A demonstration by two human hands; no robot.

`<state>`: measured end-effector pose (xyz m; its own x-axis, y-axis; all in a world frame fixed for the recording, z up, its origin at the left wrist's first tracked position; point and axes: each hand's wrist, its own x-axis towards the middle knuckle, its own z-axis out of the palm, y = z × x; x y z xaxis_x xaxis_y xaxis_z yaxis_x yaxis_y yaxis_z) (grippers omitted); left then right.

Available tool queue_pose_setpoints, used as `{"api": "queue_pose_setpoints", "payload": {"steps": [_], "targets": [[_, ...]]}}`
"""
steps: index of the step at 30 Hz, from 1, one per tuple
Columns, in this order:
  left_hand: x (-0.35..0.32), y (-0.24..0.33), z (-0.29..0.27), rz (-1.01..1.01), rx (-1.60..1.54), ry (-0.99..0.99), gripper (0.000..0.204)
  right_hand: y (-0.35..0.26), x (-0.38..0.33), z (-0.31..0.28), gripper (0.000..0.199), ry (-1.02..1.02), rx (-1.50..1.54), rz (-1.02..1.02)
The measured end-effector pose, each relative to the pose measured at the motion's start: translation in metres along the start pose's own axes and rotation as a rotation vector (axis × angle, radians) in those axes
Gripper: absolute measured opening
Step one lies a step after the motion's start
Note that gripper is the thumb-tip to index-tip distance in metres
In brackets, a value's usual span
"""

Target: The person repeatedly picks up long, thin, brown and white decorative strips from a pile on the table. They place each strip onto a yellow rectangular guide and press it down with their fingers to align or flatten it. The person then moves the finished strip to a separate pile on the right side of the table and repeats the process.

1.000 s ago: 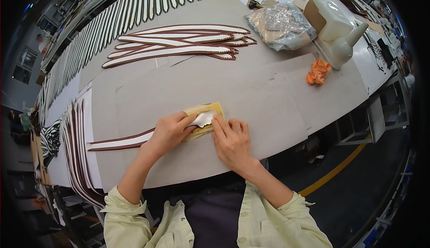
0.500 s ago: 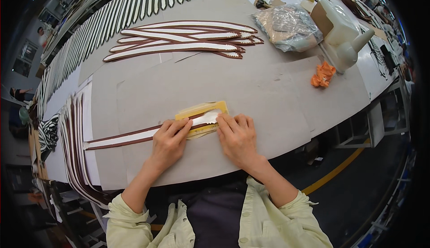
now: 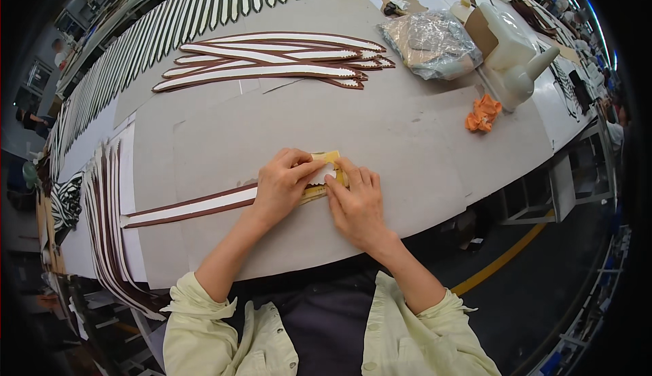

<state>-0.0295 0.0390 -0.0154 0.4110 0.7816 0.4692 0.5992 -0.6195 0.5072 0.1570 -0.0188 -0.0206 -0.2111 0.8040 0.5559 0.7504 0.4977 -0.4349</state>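
Observation:
A long white strip with brown edges (image 3: 197,206) lies on the table, its right end over a small yellow block (image 3: 331,156). My left hand (image 3: 280,184) covers the strip just before that end, thumb and fingers closed on its edge. At the tip, my right hand (image 3: 358,205) has its thumb and index finger bent onto the white, scalloped end. The fingertips of both hands nearly meet over the block. My left hand hides part of the strip and most of the block's left side.
A pile of similar brown-edged strips (image 3: 272,63) lies beyond my hands; more strips (image 3: 109,220) hang over the left edge. Rows of dark-edged strips (image 3: 224,2) line the back. At right are a plastic-wrapped bundle (image 3: 431,44), a whitish bottle (image 3: 521,80) and a crumpled orange piece (image 3: 483,113).
My left hand has slid right along the strip and turned inward, now covering more of the yellow block. My right hand's fingers have bent closer around the strip's end.

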Motion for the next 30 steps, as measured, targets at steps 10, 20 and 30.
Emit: {"api": "queue_pose_setpoints", "payload": {"steps": [10, 20, 30], "targets": [[-0.003, -0.001, 0.0, 0.061, 0.101, 0.021, 0.032, 0.004, 0.0, -0.001, 0.023, -0.042, -0.014, -0.02], [-0.009, 0.005, -0.002, 0.239, 0.237, 0.047, 0.039, 0.002, -0.003, 0.002, 0.032, -0.028, -0.269, -0.201], [-0.016, 0.015, 0.001, 0.238, 0.303, 0.037, 0.042, 0.004, -0.008, 0.0, 0.039, -0.095, -0.234, -0.249]]}}
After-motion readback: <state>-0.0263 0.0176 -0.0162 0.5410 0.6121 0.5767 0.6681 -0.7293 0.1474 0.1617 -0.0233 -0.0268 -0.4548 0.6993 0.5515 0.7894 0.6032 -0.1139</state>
